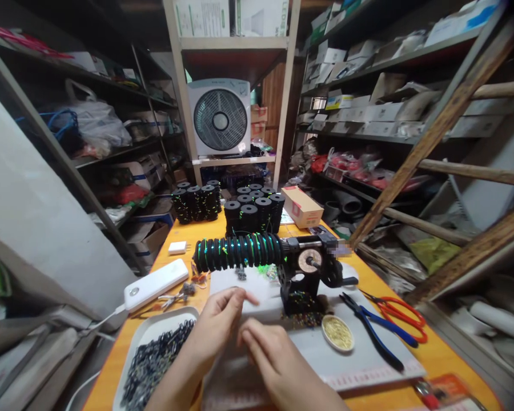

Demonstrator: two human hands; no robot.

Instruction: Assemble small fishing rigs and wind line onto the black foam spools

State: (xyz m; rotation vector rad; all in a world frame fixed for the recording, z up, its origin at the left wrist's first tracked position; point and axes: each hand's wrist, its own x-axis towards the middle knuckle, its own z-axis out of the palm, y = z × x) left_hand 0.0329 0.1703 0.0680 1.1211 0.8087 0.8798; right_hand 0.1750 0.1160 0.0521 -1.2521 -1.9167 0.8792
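Pinching narrowly: left hand [221,313] and right hand [269,346], contents unclear; coil [240,251] at twelve o'clock looks stiff, best held mid-length.

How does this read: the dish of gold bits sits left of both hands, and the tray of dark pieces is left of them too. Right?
No, the dish is right of both the left hand and the right hand, as the head view shows. The tray is indeed left of them.
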